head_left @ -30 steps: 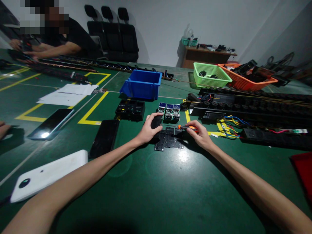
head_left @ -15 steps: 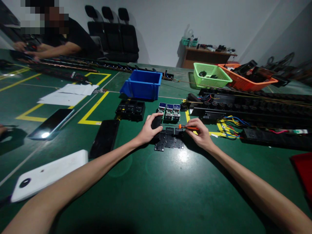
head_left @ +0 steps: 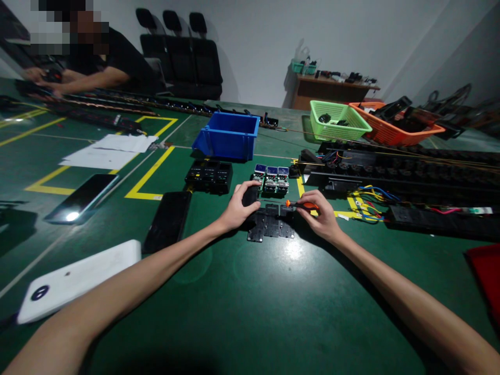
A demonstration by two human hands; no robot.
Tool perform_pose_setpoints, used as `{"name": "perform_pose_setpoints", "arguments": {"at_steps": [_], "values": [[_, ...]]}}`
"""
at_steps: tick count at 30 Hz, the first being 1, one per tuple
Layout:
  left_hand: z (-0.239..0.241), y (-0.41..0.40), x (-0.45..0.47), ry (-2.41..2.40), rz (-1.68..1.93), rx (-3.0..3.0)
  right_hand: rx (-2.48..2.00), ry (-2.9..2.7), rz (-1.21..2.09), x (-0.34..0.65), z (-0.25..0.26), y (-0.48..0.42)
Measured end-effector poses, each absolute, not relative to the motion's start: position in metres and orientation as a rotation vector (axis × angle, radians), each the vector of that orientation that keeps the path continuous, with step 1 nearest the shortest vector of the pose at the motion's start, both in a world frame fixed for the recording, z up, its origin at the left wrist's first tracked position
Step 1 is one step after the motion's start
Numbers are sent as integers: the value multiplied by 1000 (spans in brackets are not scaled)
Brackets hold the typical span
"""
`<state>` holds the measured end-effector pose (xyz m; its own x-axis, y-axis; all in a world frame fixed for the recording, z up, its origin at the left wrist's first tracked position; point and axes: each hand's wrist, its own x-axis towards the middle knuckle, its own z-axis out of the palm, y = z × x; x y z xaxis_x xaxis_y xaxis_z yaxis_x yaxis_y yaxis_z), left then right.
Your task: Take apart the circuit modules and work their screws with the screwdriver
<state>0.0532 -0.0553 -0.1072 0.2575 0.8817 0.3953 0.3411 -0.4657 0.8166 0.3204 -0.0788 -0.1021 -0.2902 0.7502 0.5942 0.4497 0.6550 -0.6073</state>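
My left hand point(head_left: 236, 209) is closed around a small black plastic case point(head_left: 250, 195), thumb on the near side and fingers over the far side. From the right, my right hand point(head_left: 322, 214) grips a screwdriver point(head_left: 309, 205) with an orange and black handle. Its thin shaft points left at the case; whether the tip touches is too small to tell. Just beyond lie small circuit boards point(head_left: 277, 179) with blue-topped displays, one partly behind my left fingers. Flat black cover plates point(head_left: 272, 221) rest side by side in front of my hands.
Black modules point(head_left: 210, 176) and a blue bin point(head_left: 230, 136) stand beyond my left hand. Phones point(head_left: 167, 221) and a white device point(head_left: 80, 278) lie left. Right are long black rails point(head_left: 371, 164), loose wires point(head_left: 369, 200), green point(head_left: 339, 121) and orange baskets point(head_left: 394, 130). Another person works far left.
My hands stay almost in place; the screwdriver handle has turned slightly in my right fingers. At the left edge, another hand with a thin tool has gone out of view.
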Motion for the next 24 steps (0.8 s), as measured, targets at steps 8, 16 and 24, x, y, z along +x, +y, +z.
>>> {"name": "perform_pose_setpoints", "arguments": {"at_steps": [8, 16, 24], "values": [[-108, -54, 53, 1101, 1184, 1946, -934, -2026, 334, 319, -101, -79], [-109, -54, 53, 1099, 1187, 1941, -970, -1996, 400, 322, -103, -80], [-110, -53, 53, 1105, 1188, 1923, -958, -1700, 609, 319, -104, -78]]}}
